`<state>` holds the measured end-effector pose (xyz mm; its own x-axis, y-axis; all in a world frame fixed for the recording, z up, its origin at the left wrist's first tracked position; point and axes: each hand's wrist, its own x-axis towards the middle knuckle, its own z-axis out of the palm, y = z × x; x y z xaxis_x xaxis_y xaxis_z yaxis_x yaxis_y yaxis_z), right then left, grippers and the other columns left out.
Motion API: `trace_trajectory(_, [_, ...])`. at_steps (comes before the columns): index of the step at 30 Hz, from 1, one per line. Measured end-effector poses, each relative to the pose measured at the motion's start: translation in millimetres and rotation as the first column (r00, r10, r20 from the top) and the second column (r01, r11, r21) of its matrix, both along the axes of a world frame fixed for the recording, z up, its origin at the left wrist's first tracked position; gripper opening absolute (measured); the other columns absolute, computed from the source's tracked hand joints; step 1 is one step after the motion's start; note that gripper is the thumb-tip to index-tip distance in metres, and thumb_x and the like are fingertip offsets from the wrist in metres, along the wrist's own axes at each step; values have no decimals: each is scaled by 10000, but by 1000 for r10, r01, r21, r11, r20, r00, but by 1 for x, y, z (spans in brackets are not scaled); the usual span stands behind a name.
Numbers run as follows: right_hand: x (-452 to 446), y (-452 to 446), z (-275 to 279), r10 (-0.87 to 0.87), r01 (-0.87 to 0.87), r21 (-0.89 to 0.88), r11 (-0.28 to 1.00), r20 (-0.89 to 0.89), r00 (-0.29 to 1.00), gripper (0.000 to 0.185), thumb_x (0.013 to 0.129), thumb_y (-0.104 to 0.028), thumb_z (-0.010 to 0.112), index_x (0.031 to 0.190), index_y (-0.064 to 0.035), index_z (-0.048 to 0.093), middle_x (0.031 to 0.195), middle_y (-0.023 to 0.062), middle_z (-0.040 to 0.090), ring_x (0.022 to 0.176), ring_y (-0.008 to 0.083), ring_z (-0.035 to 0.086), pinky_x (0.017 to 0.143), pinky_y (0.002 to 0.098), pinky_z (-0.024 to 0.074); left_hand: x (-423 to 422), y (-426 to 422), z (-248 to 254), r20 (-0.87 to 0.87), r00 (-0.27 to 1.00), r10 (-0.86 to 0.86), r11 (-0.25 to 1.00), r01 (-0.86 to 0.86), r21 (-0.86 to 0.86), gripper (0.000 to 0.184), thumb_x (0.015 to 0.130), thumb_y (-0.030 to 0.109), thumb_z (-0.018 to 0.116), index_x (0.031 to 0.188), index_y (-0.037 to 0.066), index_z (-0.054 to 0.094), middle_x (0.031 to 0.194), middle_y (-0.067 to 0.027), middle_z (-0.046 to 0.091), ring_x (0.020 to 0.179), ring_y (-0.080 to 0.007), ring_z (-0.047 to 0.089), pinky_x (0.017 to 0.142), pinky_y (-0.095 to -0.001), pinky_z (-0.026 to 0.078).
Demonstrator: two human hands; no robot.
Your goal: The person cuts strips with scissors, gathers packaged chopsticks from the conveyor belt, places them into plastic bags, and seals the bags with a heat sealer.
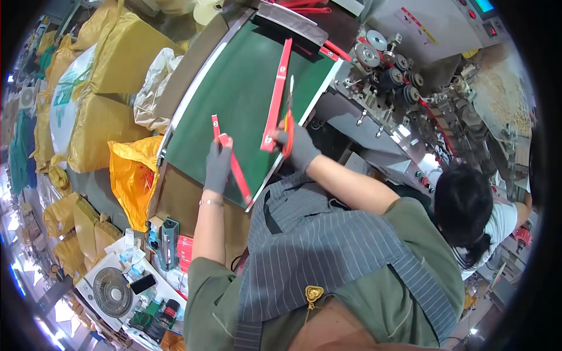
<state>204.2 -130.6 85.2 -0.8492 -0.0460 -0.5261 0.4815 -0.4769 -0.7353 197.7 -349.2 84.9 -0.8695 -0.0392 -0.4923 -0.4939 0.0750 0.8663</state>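
The right hand has its fingers curled round orange-handled scissors, the near end of the longer red strip lying just left of them, long axis running forward along the green belt, while the left hand, farther from it, grips the shorter red strip.

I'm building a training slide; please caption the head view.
Above a green surface, the gloved left hand holds a red strip while the gloved right hand holds orange-handled scissors.

A white-edged green conveyor belt slants across the view. A printed red strip stretches over it toward two o'clock, a second red strip toward seven; contact is unclear.
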Motion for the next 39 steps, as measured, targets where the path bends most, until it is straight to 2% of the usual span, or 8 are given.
trace_trajectory(2, [27,-18,15,206,-207,82,975,23,978,216,840,-118,692,953,-13,541,720,58,609,594,125,594,541,267,495,-25,9,-28,-126,992,25,939,-66,-338,322,943,327,558,1062,35,621,848,-56,652,761,-131,621,633,-243,486])
trace_trajectory(5, [63,-39,36,304,-307,66,950,51,951,281,864,-133,682,1032,21,519,819,80,618,620,128,615,562,254,504,-52,39,18,364,883,-296,883,107,458,330,940,292,565,1115,15,603,932,-81,666,779,-148,632,667,-275,511])
trace_trajectory(12, [31,-6,40,101,-112,273,955,54,993,389,878,-328,683,1021,19,577,828,74,641,615,125,599,552,254,490,-40,35,31,178,896,-406,864,313,394,315,937,125,498,1237,38,540,896,-44,627,699,-123,617,619,-264,506])
trace_trajectory(17, [-28,10,11,116,-89,-169,982,157,981,217,864,-251,688,892,-43,631,697,16,599,554,80,527,467,217,395,-3,35,69,156,853,-499,796,379,472,405,920,141,523,1309,33,488,950,-61,608,689,-117,597,638,-259,507])
trace_trajectory(31, [-40,10,18,66,-65,29,997,-15,998,209,815,-144,711,905,-23,566,712,36,591,568,108,546,511,252,445,2,17,64,106,945,-310,947,296,127,220,941,201,554,1022,5,610,808,-30,609,657,-86,558,591,-232,456])
trace_trajectory(34, [-9,0,13,132,-123,99,987,-97,987,187,822,-145,706,898,-25,584,720,32,603,572,99,547,514,244,444,-18,-3,-2,-336,939,-78,951,-31,-308,278,942,250,566,1071,7,608,918,-83,659,731,-128,622,641,-277,506])
trace_trajectory(37, [36,-22,53,288,-289,212,934,35,957,299,814,-185,733,990,-6,572,772,35,621,671,89,591,569,247,486,-45,2,-14,-46,996,-80,960,65,-272,331,945,294,562,1111,9,593,974,-111,659,820,-168,636,679,-306,519])
trace_trajectory(39, [70,-39,44,382,-357,257,898,-53,923,364,822,-255,739,1000,1,551,757,57,614,625,106,594,538,260,482,-51,24,5,243,960,-139,965,76,252,345,951,306,550,1132,14,584,975,-105,662,813,-166,640,665,-300,517])
